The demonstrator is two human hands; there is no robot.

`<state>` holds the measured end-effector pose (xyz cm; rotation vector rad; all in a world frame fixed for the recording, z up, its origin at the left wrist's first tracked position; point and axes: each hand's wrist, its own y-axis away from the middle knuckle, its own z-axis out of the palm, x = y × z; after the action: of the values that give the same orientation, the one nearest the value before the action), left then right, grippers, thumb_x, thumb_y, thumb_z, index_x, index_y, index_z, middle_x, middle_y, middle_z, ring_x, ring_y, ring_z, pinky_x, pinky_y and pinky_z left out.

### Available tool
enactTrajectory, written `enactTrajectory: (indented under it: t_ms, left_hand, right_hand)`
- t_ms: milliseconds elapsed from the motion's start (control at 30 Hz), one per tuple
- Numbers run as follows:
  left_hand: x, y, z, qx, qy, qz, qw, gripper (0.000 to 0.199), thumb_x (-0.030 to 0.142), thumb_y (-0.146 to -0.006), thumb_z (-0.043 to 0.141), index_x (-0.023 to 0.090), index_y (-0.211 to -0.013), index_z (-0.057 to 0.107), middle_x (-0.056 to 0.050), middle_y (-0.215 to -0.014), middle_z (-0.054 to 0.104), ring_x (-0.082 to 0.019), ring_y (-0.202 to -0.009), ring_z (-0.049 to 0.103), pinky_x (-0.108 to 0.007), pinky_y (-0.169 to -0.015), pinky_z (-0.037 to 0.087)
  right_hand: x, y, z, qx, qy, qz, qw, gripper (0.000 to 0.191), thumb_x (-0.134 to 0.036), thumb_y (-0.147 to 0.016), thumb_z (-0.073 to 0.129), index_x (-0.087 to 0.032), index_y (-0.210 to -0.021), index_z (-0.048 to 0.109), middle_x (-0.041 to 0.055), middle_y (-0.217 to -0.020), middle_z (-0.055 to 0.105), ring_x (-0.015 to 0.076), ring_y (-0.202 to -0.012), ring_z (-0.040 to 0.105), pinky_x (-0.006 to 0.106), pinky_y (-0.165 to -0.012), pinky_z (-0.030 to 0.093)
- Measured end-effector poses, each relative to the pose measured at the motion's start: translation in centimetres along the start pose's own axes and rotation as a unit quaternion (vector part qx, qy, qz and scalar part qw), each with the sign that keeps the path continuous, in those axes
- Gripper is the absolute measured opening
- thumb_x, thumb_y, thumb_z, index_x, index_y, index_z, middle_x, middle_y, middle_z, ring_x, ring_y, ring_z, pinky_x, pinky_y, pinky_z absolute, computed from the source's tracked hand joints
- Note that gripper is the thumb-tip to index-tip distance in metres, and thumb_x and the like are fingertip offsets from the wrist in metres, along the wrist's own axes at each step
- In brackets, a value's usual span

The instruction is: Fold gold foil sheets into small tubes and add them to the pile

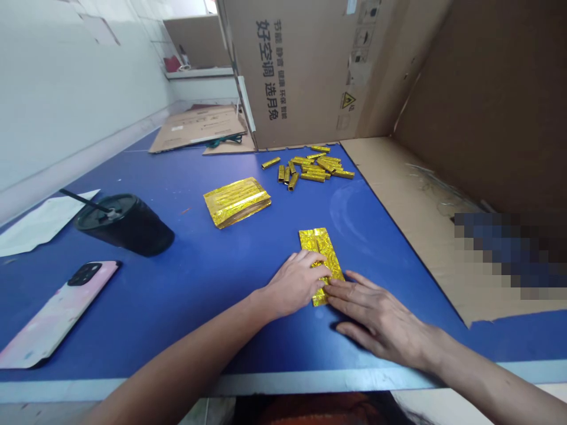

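A shiny gold foil paper sheet (pixel 333 255) lies on the blue table near its front edge, with a crease or slit line down its upper part. Curled over its left side, my left hand (pixel 297 282) grips the foil with bent fingers, their tips partly hidden. From the right, my right hand (pixel 376 313) rests its outstretched fingertips on the lower edge of the same sheet, the thumb held apart. A stack of flat gold foil sheets (pixel 237 200) lies farther back to the left. Several small rolled gold foil tubes (pixel 313 169) are heaped beyond it.
On the left stand a dark tumbler with a straw (pixel 128 224) and a pink-white phone (pixel 62 316) lying face down. White paper (pixel 39 221) sits behind them. Large cardboard sheets (pixel 305 71) wall off the back and right; flat cardboard (pixel 199 127) lies at the back left.
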<state>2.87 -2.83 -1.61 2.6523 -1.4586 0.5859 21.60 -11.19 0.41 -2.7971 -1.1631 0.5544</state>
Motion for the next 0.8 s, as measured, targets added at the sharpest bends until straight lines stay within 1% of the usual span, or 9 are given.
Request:
enactTrajectory:
  t_ms: [67,133,233,300,433,500,600,700,800]
  left_hand:
    - [0.0,0.0,-0.1,-0.001,-0.001,0.0,1.0,0.021,0.024,-0.087,0.044,0.023,-0.103,0.057,-0.004,-0.119,0.05,-0.021,-0.108,0.044,-0.039,-0.089,0.038]
    - [0.0,0.0,-0.2,-0.003,-0.012,0.012,1.0,0.022,0.025,-0.088,0.043,0.022,-0.104,0.057,-0.005,-0.119,0.051,-0.021,-0.107,0.045,-0.039,-0.089,0.039]
    - [0.0,-0.1,-0.2,-0.011,-0.034,0.034,0.999,0.021,0.024,-0.088,0.043,0.02,-0.103,0.057,-0.005,-0.116,0.054,-0.02,-0.107,0.046,-0.037,-0.091,0.039]
    - [-0.1,-0.2,-0.1,-0.016,-0.042,0.047,0.998,0.021,0.022,-0.088,0.042,0.018,-0.103,0.057,-0.006,-0.115,0.054,-0.019,-0.111,0.046,-0.035,-0.094,0.038]
    - [-0.1,-0.2,0.0,-0.031,-0.063,0.065,0.995,0.026,0.02,-0.09,0.038,0.014,-0.111,0.052,-0.008,-0.122,0.052,-0.018,-0.122,0.04,-0.03,-0.102,0.032]
    - [-0.2,-0.4,-0.1,-0.041,-0.073,0.058,0.995,0.032,0.024,-0.09,0.038,0.013,-0.119,0.047,-0.009,-0.129,0.047,-0.018,-0.125,0.037,-0.031,-0.104,0.029]
    - [-0.6,-1.0,-0.5,-0.052,-0.076,0.026,0.995,0.04,0.03,-0.089,0.042,0.013,-0.125,0.043,-0.01,-0.136,0.04,-0.018,-0.127,0.034,-0.032,-0.106,0.027]
    - [-1.2,-1.9,-0.7,-0.041,-0.074,-0.003,0.996,0.044,0.032,-0.088,0.044,0.012,-0.127,0.042,-0.01,-0.136,0.039,-0.018,-0.128,0.033,-0.033,-0.107,0.024]
    - [-1.7,-2.5,-0.6,-0.023,-0.066,-0.011,0.997,0.043,0.031,-0.087,0.044,0.012,-0.126,0.044,-0.009,-0.135,0.042,-0.017,-0.126,0.035,-0.031,-0.107,0.024]
  right_hand:
    - [-0.2,0.0,0.2,-0.031,-0.005,0.011,0.999,0.041,-0.033,-0.085,0.047,-0.014,-0.121,0.051,0.0117,-0.125,0.054,0.0223,-0.116,0.048,0.046,-0.102,0.033]
    - [-0.2,0.0,0.3,-0.046,-0.007,0.017,0.999,0.041,-0.032,-0.085,0.047,-0.012,-0.121,0.052,0.0129,-0.126,0.053,0.023,-0.117,0.047,0.045,-0.101,0.034]
    - [-0.2,-0.1,0.4,-0.046,-0.01,0.017,0.999,0.039,-0.028,-0.085,0.047,-0.011,-0.119,0.054,0.0132,-0.125,0.053,0.0221,-0.117,0.048,0.042,-0.101,0.035]
    - [-0.1,-0.1,0.4,-0.039,-0.013,0.016,0.999,0.038,-0.026,-0.084,0.048,-0.011,-0.119,0.054,0.0133,-0.125,0.053,0.022,-0.117,0.047,0.04,-0.101,0.036]
    - [-0.2,0.0,0.3,-0.032,-0.009,0.018,0.999,0.039,-0.025,-0.083,0.049,-0.01,-0.118,0.055,0.0142,-0.124,0.054,0.0225,-0.116,0.048,0.039,-0.1,0.038]
    - [-0.3,0.0,0.2,-0.034,-0.006,0.019,0.999,0.038,-0.026,-0.083,0.049,-0.01,-0.117,0.056,0.0145,-0.123,0.054,0.0225,-0.116,0.048,0.038,-0.1,0.038]
    - [-0.4,0.0,0.2,-0.04,-0.007,0.02,0.999,0.038,-0.027,-0.084,0.048,-0.011,-0.118,0.055,0.0149,-0.123,0.054,0.0219,-0.117,0.048,0.039,-0.1,0.037]
    - [-0.5,0.0,0.3,-0.055,-0.003,0.023,0.998,0.039,-0.027,-0.085,0.047,-0.01,-0.118,0.055,0.0153,-0.123,0.054,0.0217,-0.117,0.047,0.038,-0.101,0.036]
    - [-0.2,0.0,0.2,-0.051,-0.004,0.019,0.998,0.038,-0.028,-0.085,0.047,-0.011,-0.118,0.055,0.0138,-0.124,0.054,0.0208,-0.117,0.047,0.038,-0.101,0.037]
